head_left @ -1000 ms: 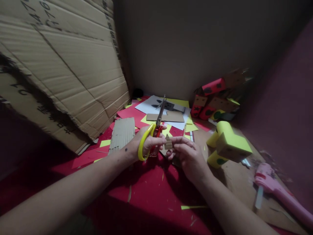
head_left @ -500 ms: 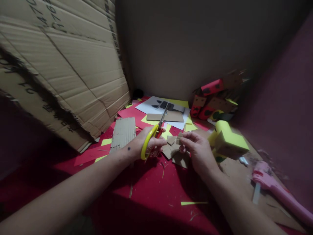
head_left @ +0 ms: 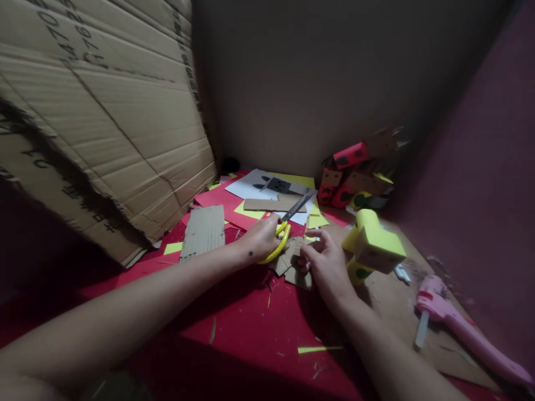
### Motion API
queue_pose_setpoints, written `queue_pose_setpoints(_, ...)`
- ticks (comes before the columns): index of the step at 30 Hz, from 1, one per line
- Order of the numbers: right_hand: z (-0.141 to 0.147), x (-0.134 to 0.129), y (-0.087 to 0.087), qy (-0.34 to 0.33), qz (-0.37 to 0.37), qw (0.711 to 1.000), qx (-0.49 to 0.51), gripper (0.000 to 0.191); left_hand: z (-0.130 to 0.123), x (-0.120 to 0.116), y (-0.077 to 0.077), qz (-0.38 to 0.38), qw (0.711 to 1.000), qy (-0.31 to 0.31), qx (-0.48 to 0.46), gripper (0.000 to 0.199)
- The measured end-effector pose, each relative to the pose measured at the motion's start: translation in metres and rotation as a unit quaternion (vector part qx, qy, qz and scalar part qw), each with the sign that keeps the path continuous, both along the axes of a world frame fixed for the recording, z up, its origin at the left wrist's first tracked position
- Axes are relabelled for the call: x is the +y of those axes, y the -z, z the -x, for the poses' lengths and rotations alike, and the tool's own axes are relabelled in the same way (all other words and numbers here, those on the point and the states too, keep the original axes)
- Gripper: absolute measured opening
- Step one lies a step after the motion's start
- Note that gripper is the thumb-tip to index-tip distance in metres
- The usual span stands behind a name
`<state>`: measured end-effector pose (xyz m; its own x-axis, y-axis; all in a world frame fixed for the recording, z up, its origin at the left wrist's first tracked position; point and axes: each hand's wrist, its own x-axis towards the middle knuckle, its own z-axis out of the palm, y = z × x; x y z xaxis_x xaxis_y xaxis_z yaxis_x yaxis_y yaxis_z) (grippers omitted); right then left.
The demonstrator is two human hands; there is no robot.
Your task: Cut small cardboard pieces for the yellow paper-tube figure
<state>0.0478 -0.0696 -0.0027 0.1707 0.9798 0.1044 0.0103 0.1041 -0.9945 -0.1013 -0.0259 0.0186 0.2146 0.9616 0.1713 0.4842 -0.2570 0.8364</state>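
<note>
My left hand [head_left: 264, 238] is closed around a pair of scissors [head_left: 296, 207] with yellow handles; the blades point away to the upper right. Below the handles and toward the right, small brown cardboard pieces [head_left: 298, 278] lie in a loose pile on the red surface. Over the right side of that pile is my right hand [head_left: 325, 262], its index finger raised apart from the thumb. The fingertips are close to a small cardboard scrap [head_left: 296, 245]; whether they touch it is unclear.
A cardboard strip [head_left: 273, 205] lies on a printed white sheet [head_left: 246, 185] and coloured paper. Left is a cardboard piece [head_left: 203, 231] beside a large upright cardboard panel [head_left: 125, 111]. On the right are a yellow box figure [head_left: 380, 245], a pink glue gun [head_left: 455, 323] and red-and-brown box figures [head_left: 345, 178].
My left hand has moved right with the scissors, whose blades now lean further right. The fingers of my right hand have spread from the small cardboard scrap they pinched. The camera view has shifted slightly.
</note>
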Motion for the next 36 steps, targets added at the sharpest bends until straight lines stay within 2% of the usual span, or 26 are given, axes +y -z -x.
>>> queue_pose_setpoints(4, 0.000, 0.003, 0.004, -0.002, 0.010, 1.000, -0.024, 0.012, -0.003, 0.008, 0.006, 0.001, 0.999, 0.014, 0.037, 0.033)
queue_pose_setpoints(8, -0.001, 0.006, 0.006, -0.004, 0.022, 0.999, -0.023, 0.009, -0.003, 0.015, 0.011, 0.018, 1.000, 0.018, 0.013, 0.032)
queue_pose_setpoints(11, 0.000, 0.006, 0.006, -0.009, 0.019, 0.999, -0.036, 0.010, -0.001, 0.015, 0.005, 0.049, 0.998, 0.023, -0.036, 0.034)
queue_pose_setpoints(15, -0.001, 0.008, 0.008, -0.018, 0.008, 0.997, -0.068, 0.005, 0.009, 0.002, -0.012, 0.096, 0.988, 0.056, -0.103, 0.035)
queue_pose_setpoints(18, -0.003, 0.008, 0.008, -0.020, 0.003, 0.994, -0.106, 0.008, 0.016, -0.006, -0.018, 0.140, 0.969, 0.098, -0.179, 0.035)
queue_pose_setpoints(21, -0.004, 0.004, 0.002, 0.005, -0.034, 0.985, -0.169, 0.012, 0.021, -0.007, -0.013, 0.190, 0.939, 0.135, -0.252, 0.041)
queue_pose_setpoints(23, -0.004, -0.001, -0.004, 0.021, -0.075, 0.981, -0.177, 0.014, 0.021, -0.006, -0.008, 0.204, 0.929, 0.137, -0.278, 0.048)
queue_pose_setpoints(25, -0.002, -0.007, -0.010, -0.003, -0.079, 0.989, -0.126, 0.017, 0.019, -0.007, -0.006, 0.204, 0.921, 0.138, -0.301, 0.054)
queue_pose_setpoints(27, 0.001, -0.010, -0.014, -0.057, -0.039, 0.997, -0.040, 0.020, 0.016, -0.010, -0.006, 0.198, 0.918, 0.163, -0.302, 0.055)
queue_pose_setpoints(30, 0.004, -0.011, -0.014, -0.120, 0.010, 0.990, 0.075, 0.019, 0.015, -0.014, -0.008, 0.183, 0.922, 0.201, -0.275, 0.052)
queue_pose_setpoints(33, 0.006, -0.009, -0.012, -0.130, 0.010, 0.980, 0.153, 0.020, 0.019, -0.012, -0.004, 0.172, 0.924, 0.207, -0.272, 0.050)
queue_pose_setpoints(36, 0.005, -0.006, -0.010, -0.124, 0.011, 0.975, 0.184, 0.019, 0.023, -0.007, 0.003, 0.170, 0.917, 0.219, -0.287, 0.050)
